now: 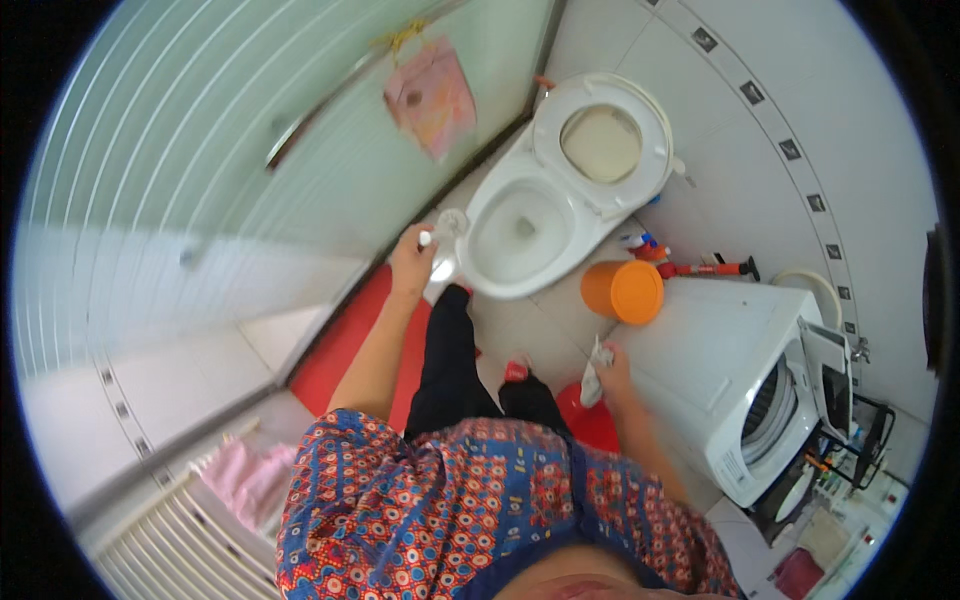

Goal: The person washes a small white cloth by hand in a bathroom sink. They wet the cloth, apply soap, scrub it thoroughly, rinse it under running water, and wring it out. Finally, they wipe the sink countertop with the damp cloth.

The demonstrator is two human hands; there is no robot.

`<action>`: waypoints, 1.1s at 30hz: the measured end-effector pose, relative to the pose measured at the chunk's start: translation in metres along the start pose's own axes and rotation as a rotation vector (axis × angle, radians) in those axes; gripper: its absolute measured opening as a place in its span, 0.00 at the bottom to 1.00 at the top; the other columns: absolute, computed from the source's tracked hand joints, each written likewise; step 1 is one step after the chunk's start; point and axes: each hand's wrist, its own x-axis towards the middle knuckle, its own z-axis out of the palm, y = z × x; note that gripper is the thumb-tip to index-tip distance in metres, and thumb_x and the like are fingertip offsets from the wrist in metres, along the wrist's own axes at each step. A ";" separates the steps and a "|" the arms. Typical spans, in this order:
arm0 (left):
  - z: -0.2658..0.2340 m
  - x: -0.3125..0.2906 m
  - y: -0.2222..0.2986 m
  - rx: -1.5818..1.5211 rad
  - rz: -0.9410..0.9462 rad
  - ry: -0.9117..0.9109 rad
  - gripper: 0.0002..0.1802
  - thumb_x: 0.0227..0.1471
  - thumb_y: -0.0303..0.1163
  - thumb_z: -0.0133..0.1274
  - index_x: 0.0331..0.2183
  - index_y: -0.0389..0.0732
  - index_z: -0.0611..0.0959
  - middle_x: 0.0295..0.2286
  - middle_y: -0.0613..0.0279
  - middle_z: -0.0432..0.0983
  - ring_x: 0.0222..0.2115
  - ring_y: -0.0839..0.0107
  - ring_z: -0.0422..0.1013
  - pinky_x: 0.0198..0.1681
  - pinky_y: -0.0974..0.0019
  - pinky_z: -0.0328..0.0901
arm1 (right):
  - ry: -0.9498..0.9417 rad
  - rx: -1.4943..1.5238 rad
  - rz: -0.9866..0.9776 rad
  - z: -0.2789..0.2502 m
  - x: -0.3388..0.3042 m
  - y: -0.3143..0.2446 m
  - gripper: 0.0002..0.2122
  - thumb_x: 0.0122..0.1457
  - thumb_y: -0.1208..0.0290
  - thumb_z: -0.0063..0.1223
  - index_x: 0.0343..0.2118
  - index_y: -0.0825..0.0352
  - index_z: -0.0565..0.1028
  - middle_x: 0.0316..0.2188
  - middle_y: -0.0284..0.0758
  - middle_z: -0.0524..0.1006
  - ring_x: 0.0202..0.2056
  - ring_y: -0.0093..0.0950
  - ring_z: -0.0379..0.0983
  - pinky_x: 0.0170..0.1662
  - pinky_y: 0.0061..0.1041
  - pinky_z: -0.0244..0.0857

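Note:
My left hand is closed around a slim, white-ended thing beside the toilet bowl; its kind is unclear. Close by it, a pale rounded piece shows at the bowl's rim, and I cannot tell whether they are joined. The white toilet has its lid and seat raised. A crumpled whitish cloth hangs from my closed right hand. Below that hand, a red basin or bucket is partly hidden by my leg and arm.
An orange bin stands between the toilet and a white washing machine, whose door is open. Bottles and a red-black tool lie along the wall. Glass panels rise at left above a red mat.

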 end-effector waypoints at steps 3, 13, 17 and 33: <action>0.051 0.093 -0.023 0.071 0.012 -0.073 0.16 0.45 0.25 0.54 0.40 0.40 0.75 0.35 0.49 0.74 0.35 0.54 0.72 0.39 0.58 0.66 | 0.081 -0.016 0.067 0.016 0.022 0.031 0.14 0.44 0.84 0.48 0.36 0.64 0.68 0.28 0.32 0.68 0.31 0.23 0.67 0.34 0.23 0.64; 0.206 0.249 -0.080 0.019 -0.050 -0.237 0.13 0.46 0.19 0.51 0.37 0.38 0.75 0.36 0.47 0.74 0.40 0.50 0.70 0.43 0.55 0.64 | 0.097 0.221 0.329 0.134 0.035 0.006 0.14 0.46 0.87 0.46 0.35 0.63 0.66 0.27 0.29 0.67 0.28 0.21 0.66 0.30 0.21 0.62; 0.254 0.283 -0.087 -0.034 0.028 -0.150 0.12 0.46 0.19 0.51 0.36 0.38 0.75 0.34 0.46 0.74 0.37 0.49 0.71 0.41 0.56 0.64 | 0.181 0.349 0.364 0.147 0.041 -0.013 0.15 0.45 0.86 0.49 0.37 0.63 0.67 0.26 0.29 0.68 0.26 0.20 0.66 0.28 0.20 0.62; 0.341 0.391 -0.127 0.083 0.011 -0.371 0.37 0.47 0.27 0.52 0.57 0.32 0.58 0.55 0.42 0.59 0.54 0.51 0.61 0.58 0.59 0.55 | 0.368 0.509 0.535 0.164 0.022 0.023 0.17 0.43 0.88 0.47 0.37 0.62 0.66 0.27 0.31 0.68 0.28 0.23 0.67 0.29 0.22 0.65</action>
